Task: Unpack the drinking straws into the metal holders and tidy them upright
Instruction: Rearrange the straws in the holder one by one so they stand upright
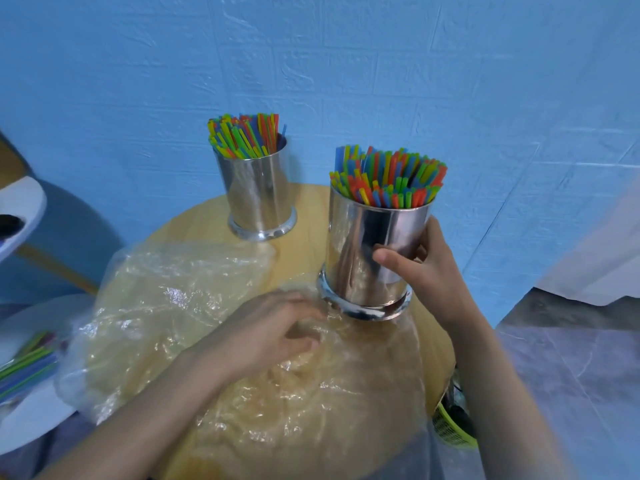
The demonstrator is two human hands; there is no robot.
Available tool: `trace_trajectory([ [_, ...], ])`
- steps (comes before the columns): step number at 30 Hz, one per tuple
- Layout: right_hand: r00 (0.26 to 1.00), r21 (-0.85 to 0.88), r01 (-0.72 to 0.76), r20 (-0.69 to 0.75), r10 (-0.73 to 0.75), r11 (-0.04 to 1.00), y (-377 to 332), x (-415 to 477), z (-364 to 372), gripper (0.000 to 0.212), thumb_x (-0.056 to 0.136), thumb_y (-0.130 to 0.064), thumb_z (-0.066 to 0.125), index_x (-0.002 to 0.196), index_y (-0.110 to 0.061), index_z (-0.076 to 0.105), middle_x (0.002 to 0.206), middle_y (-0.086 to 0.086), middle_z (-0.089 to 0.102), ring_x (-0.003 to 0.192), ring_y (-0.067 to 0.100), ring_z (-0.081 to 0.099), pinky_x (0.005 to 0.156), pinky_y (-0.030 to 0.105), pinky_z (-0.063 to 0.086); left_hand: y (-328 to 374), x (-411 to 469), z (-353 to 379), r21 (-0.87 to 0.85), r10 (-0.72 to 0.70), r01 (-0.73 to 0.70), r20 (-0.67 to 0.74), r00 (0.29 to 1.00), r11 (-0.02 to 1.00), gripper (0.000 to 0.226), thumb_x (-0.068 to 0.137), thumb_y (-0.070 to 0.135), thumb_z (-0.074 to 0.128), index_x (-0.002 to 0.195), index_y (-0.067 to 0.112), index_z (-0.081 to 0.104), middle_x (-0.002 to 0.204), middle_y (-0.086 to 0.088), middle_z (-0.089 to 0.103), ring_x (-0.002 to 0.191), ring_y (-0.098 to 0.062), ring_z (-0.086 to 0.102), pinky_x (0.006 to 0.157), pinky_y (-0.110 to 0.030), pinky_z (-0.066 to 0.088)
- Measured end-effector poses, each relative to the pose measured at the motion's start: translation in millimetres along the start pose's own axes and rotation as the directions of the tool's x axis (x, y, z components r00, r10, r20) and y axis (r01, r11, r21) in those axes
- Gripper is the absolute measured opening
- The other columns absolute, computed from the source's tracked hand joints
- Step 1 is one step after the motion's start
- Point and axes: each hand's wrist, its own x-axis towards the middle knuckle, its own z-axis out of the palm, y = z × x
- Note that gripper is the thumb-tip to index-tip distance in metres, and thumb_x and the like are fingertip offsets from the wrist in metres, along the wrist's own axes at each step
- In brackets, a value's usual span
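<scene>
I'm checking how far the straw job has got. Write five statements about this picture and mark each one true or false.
1. The right hand grips the nearer metal holder. True.
2. The farther metal holder is empty. False: it is packed with coloured straws.
3. The left hand lies on the clear plastic bag. True.
4. The nearer metal holder lies on its side. False: it is upright, open end up.
5. The wall behind the round wooden table is red. False: it is blue.
</scene>
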Motion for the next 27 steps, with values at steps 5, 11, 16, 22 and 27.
trace_trajectory([
  [5, 1.0, -0.002, 0.016, 0.017, -0.016, 1.0, -2, 11, 2, 0.074, 0.058, -0.072, 0.084, 0.115, -0.038, 0.054, 0.108, -0.008, 0.069, 0.103, 0.014, 0.067, 0.095, 0.056, 0.054, 2, 25, -25, -0.353, -0.213, 0.093, -0.317, 0.924, 0.931, 0.052, 0.082, 0.058, 0.075, 0.129, 0.039, 0.062, 0.116, 0.024, 0.064, 0.106, 0.003, 0.061, 0.088, -0.022, 0.05],
  [11, 0.998, 0.035, 0.06, 0.029, -0.061, 0.998, -15, 26, 9, 0.073, 0.06, -0.066, 0.084, 0.119, -0.038, 0.052, 0.108, -0.015, 0.069, 0.102, 0.001, 0.067, 0.094, 0.045, 0.055, 6, 77, -61, -0.699, -0.206, -0.062, -0.293, 0.934, 0.712, 0.059, 0.067, 0.041, 0.093, 0.112, 0.036, 0.055, 0.109, 0.02, 0.065, 0.115, -0.005, 0.061, 0.099, -0.034, 0.053],
  [16, 0.978, 0.055, 0.124, 0.159, -0.132, 0.991, -25, 42, 4, 0.076, 0.069, -0.045, 0.091, 0.13, -0.035, 0.047, 0.121, -0.023, 0.063, 0.118, -0.006, 0.059, 0.096, 0.022, 0.049, -8, 92, -71, -0.746, -0.193, -0.182, -0.386, 0.902, 0.64, 0.077, 0.063, 0.036, 0.095, 0.126, 0.021, 0.054, 0.119, 0.006, 0.065, 0.115, -0.014, 0.062, 0.095, -0.02, 0.052],
  [22, 0.989, 0.002, 0.1, 0.111, -0.099, 0.995, -12, 75, 7, 0.079, 0.06, -0.052, 0.093, 0.119, -0.019, 0.054, 0.107, -0.012, 0.063, 0.105, 0.008, 0.066, 0.095, 0.035, 0.056, -23, 117, -69, -0.748, -0.301, -0.128, -0.41, 0.861, 0.652, 0.101, 0.051, 0.063, 0.093, 0.137, 0.028, 0.052, 0.139, 0.002, 0.061, 0.133, -0.015, 0.055, 0.11, -0.036, 0.048],
  [27, 0.99, 0.004, 0.095, 0.1, -0.095, 0.995, 5, 100, 16, 0.066, 0.06, -0.052, 0.089, 0.1, -0.014, 0.053, 0.086, -0.017, 0.059, 0.09, 0.011, 0.063, 0.092, 0.054, 0.055, -21, 131, -67, -0.651, -0.355, 0.027, -0.378, 0.855, 0.759, 0.083, 0.07, 0.066, 0.08, 0.142, 0.04, 0.049, 0.127, 0.021, 0.062, 0.103, 0.001, 0.064, 0.086, -0.022, 0.05],
])
